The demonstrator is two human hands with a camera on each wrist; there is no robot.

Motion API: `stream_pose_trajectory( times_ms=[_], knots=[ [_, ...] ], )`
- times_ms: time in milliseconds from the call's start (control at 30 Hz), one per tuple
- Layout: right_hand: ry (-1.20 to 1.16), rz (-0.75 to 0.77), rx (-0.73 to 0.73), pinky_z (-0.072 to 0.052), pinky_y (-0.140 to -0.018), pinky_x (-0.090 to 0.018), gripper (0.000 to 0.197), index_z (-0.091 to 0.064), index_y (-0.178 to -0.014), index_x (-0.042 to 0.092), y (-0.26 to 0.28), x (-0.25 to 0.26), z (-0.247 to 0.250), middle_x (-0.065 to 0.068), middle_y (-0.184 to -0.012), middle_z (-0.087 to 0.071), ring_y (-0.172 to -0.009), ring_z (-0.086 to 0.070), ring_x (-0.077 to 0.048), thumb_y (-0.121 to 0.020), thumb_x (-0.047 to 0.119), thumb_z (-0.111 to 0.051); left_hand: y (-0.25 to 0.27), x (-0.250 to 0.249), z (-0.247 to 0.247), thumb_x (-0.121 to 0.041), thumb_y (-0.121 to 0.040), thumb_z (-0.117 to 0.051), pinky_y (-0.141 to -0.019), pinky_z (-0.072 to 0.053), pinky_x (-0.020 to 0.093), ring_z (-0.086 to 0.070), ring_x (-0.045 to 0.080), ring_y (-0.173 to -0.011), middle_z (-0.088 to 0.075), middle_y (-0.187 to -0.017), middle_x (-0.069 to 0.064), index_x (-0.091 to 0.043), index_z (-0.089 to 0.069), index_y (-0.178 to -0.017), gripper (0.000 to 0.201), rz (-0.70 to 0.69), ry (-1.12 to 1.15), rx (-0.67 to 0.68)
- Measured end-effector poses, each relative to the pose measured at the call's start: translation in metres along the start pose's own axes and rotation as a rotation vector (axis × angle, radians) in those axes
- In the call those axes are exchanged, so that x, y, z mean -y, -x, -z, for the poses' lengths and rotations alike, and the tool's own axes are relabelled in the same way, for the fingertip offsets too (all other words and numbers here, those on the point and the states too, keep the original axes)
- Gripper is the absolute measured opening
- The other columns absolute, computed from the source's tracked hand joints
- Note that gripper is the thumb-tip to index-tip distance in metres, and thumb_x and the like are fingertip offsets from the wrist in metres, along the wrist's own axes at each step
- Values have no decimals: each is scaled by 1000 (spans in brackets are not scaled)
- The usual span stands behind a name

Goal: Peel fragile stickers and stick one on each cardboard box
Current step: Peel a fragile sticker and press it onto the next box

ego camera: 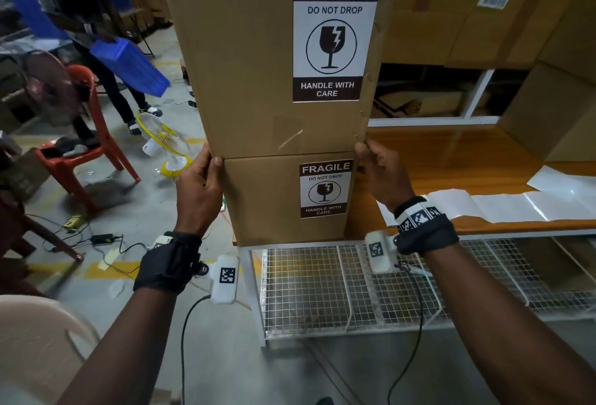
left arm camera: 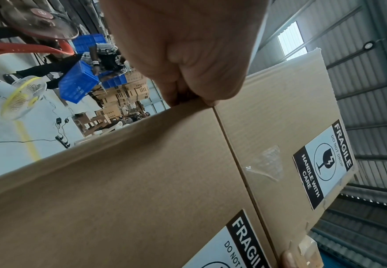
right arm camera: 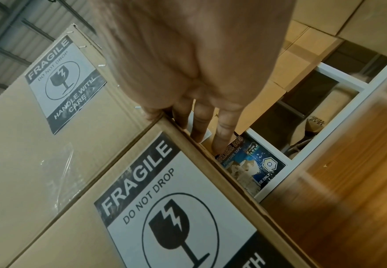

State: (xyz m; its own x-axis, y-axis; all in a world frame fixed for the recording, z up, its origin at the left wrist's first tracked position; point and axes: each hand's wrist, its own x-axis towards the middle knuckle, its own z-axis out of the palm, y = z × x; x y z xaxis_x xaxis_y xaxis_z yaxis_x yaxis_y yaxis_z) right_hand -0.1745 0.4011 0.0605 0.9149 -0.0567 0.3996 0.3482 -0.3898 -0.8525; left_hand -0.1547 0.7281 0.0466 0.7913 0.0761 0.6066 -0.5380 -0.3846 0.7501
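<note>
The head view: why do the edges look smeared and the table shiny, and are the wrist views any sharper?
Head view: person at left blurred; table shows glare. Right wrist view: table smeared, lower sticker crisp. Left wrist view: upper sticker sharp, hand close and soft.

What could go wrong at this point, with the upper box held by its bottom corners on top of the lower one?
The upper box is tall and gripped only at its bottom corners by the left hand and right hand, so it could tip. The lower box stands at the table's end; a shove might shift it toward the edge. Fingers at the seam could get pinched.
</note>
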Motion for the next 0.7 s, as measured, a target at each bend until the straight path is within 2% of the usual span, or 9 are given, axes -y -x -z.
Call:
stream_pose_trajectory(
  times_ms=[267, 400, 467, 533, 567, 600, 633, 700],
  knots=[
    [-15, 1, -18, -55, -95, -54, 60, -57, -141, 21, 0, -3, 0, -1, -127, -70, -118, -66, -18, -98, 63, -47, -3, 0, 6, -9, -108, -45, -100, -43, 11, -54, -16, -119, -59, -130, -22, -10, -56, -144, 37, 34, -1, 44],
    [15, -12, -29, -56, -94, -53, 59, -54, -144, 21, 2, -5, 2, 0, -130, -69, -119, -65, -17, -99, 59, -48, 2, -5, 4, -14, -109, -45, -100, -45, 15, -57, -10, -118, -64, -132, -11, -11, -52, -147, 39, 60, 21, 49],
    [58, -6, -74, -57, -94, -49, 64, -49, -148, 20, 10, -5, 0, 1, -134, -66, -121, -64, -15, -99, 61, -49, 13, -7, -2, -23, -108, -50, -104, -45, 20, -56, -4, -124, -61, -139, -8, -16, -45, -153, 46, 77, 20, 19],
    [134, -41, -150, -57, -91, -32, 67, -41, -153, 18, 23, -1, -4, 8, -139, -58, -121, -60, -9, -99, 56, -53, 31, -8, -11, -35, -103, -57, -111, -44, 34, -50, 4, -136, -52, -151, -4, -18, -38, -156, 59, 87, -23, -67],
    [161, -73, -185, -53, -88, -21, 66, -38, -155, 18, 33, 2, -6, 12, -137, -54, -119, -59, -6, -100, 49, -56, 41, -9, -16, -38, -101, -59, -114, -43, 42, -44, 9, -142, -47, -156, 0, -16, -37, -157, 64, 71, -61, -112],
    [189, -96, -202, -49, -85, -15, 65, -36, -155, 19, 42, 5, -7, 11, -135, -54, -116, -58, -5, -100, 44, -58, 52, -12, -22, -37, -100, -61, -114, -42, 49, -40, 15, -146, -44, -158, 5, -12, -38, -156, 66, 43, -96, -141],
    [223, -90, -212, -49, -85, -17, 63, -37, -154, 20, 53, 6, -7, 7, -139, -54, -117, -59, -8, -100, 43, -59, 63, -16, -28, -35, -98, -63, -114, -41, 51, -39, 19, -148, -43, -158, 9, -8, -40, -154, 66, 10, -120, -148],
    [322, -21, -207, -55, -90, -33, 58, -43, -151, 21, 74, 3, -5, -3, -143, -55, -121, -59, -16, -100, 41, -61, 82, -28, -41, -34, -97, -64, -116, -39, 48, -42, 26, -145, -46, -154, 14, -3, -45, -149, 63, -45, -145, -87]
  ],
)
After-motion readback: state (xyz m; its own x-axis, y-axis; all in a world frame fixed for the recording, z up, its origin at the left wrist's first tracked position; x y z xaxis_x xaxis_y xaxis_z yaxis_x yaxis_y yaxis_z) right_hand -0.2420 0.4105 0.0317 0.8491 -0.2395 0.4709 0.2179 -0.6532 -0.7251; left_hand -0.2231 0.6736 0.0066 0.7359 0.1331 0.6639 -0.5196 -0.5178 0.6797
